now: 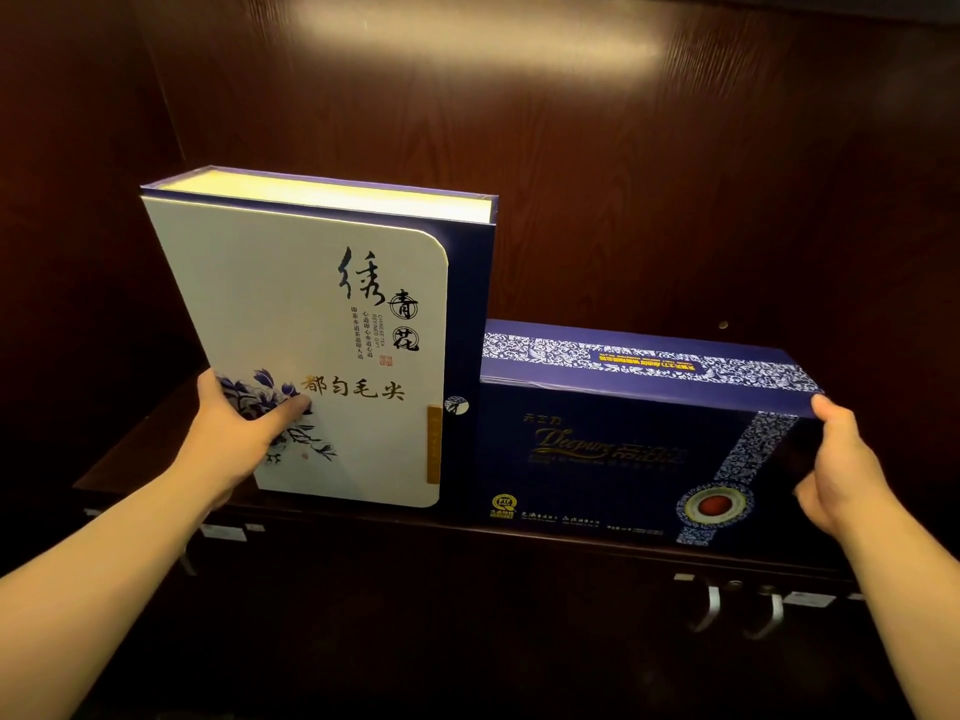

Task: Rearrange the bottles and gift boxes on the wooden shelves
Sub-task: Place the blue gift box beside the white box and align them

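Observation:
A tall white gift box [322,324] with blue flowers and black calligraphy stands upright on the dark wooden shelf [119,459], leaning slightly left. My left hand [239,433] grips its lower left edge, thumb across the front. Touching its right side stands a lower, wide dark blue gift box [623,449] with gold lettering and a patterned band. My right hand [841,470] holds that box's right end, thumb on the top corner. No bottles are in view.
The shelf's dark wooden back panel [571,148] rises behind both boxes. Below the shelf edge are cabinet doors with metal handles [711,610] and small labels [223,532].

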Motion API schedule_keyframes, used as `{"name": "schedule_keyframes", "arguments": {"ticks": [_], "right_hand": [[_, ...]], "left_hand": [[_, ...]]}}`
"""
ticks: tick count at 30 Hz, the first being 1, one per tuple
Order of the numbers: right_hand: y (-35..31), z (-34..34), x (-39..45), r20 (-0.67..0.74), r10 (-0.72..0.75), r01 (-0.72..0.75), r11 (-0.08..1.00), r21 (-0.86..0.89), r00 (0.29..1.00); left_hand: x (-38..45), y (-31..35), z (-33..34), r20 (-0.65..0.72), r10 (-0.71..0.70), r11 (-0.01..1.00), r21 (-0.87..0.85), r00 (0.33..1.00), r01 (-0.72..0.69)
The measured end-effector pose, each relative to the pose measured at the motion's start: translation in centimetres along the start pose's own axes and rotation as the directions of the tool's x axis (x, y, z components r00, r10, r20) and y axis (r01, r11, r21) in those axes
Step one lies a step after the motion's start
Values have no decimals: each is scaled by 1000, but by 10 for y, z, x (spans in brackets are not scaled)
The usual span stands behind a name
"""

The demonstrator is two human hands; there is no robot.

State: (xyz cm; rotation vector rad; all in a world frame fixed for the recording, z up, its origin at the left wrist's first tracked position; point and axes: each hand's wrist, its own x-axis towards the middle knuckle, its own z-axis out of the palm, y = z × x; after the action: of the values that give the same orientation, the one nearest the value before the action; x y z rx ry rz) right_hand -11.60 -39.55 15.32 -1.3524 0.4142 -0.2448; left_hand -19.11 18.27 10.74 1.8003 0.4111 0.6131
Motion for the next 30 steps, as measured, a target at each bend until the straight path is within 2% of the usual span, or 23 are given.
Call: {"name": "schedule_keyframes", "arguments": {"ticks": [30], "right_hand": [[0,-1,-4,20,-27,27,1000,-5,999]], "left_hand": [[5,-4,-2,24,-13,1000,9,1000,12]]}}
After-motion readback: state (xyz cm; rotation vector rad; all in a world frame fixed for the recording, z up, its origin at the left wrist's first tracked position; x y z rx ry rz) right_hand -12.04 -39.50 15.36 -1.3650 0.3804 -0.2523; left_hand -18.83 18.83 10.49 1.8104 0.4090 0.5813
